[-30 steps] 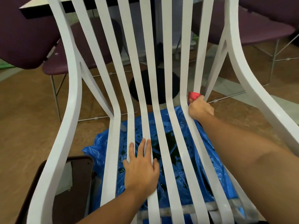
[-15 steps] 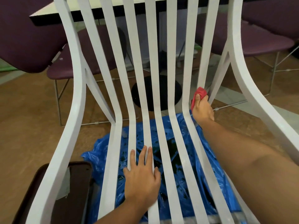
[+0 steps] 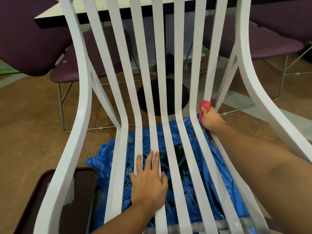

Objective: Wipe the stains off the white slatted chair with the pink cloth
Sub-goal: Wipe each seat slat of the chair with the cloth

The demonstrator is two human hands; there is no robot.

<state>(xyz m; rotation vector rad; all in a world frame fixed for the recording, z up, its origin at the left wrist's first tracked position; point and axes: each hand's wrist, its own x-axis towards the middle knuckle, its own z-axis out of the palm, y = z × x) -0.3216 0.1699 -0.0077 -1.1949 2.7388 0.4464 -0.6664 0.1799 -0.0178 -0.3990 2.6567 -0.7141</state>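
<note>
The white slatted chair fills the view, its long slats running from the top down to the seat. My right hand grips the bunched pink cloth against the rightmost slat, at the bend where back meets seat. A tail of the cloth hangs below the hand. My left hand lies flat with straight fingers across two middle seat slats. No stains show plainly on the slats.
Under the seat lies a blue plastic sheet with dark wet patches. A dark brown tray sits at the lower left. Purple chairs and a white-topped table with a round black base stand behind, on a brown floor.
My right hand slid the pink cloth up the rightmost slat from the bend and has come back down a little. My left hand stayed flat on the seat slats.
</note>
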